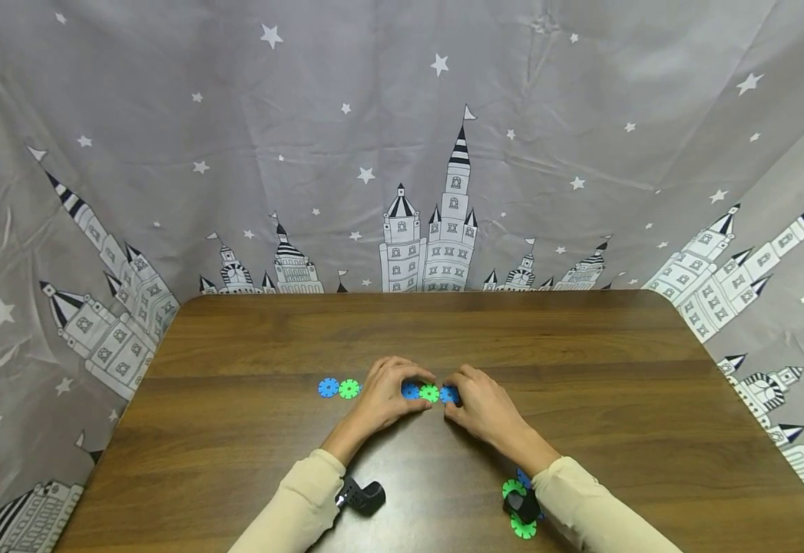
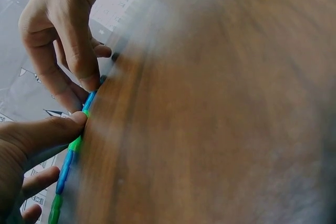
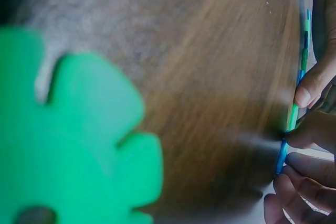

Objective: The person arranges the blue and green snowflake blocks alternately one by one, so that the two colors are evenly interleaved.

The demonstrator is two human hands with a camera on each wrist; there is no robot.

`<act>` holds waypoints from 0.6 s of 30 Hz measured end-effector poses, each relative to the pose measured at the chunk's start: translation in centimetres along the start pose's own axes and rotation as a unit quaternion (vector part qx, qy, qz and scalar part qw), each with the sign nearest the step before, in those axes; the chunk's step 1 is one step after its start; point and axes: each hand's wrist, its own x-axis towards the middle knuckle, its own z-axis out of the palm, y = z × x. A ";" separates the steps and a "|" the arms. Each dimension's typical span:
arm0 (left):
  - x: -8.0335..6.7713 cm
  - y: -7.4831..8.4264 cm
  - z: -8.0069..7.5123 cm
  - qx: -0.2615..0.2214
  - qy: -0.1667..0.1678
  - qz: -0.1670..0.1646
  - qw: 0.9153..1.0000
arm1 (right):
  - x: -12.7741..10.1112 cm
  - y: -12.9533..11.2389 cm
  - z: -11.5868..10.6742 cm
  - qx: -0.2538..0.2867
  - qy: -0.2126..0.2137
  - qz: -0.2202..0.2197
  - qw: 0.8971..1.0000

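A row of notched plastic interlocking discs lies flat on the table, alternating blue and green. At its left end a blue disc (image 1: 329,388) sits beside a green disc (image 1: 349,389); my left hand (image 1: 382,395) hides the middle of the row. That hand's thumb and index finger pinch the edges of a green disc (image 1: 429,393) near the right end. My right hand (image 1: 488,408) pinches the blue end disc (image 1: 448,395), which touches the green one. In the left wrist view, the row (image 2: 65,171) appears edge-on beneath both hands.
Several loose green discs (image 1: 524,527) and a blue disc (image 1: 523,478) lie near my right forearm, partly behind the black wrist camera (image 1: 522,507). Another black wrist camera (image 1: 365,498) hangs by my left sleeve. A grey castle-print curtain (image 1: 332,153) stands behind the wooden table (image 1: 249,445).
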 end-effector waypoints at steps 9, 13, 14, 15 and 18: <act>-0.1 0.1 0.0 -0.002 0.000 -0.002 1.000 | -0.4 0.5 -0.6 0.033 0.000 0.031 0.999; -0.2 0.1 0.2 -0.002 -0.001 -0.003 1.000 | -1.7 1.1 -1.3 0.033 0.011 0.048 0.998; -0.2 0.1 0.2 -0.003 -0.001 -0.005 1.000 | -2.2 1.2 -1.6 0.031 0.011 0.048 0.998; -0.2 0.2 0.1 -0.004 -0.002 -0.006 1.000 | -2.8 1.2 -1.9 0.028 0.011 0.049 0.998; -0.2 0.3 0.0 -0.001 -0.005 -0.007 1.000 | -4.9 1.4 -2.8 0.018 0.004 0.057 0.998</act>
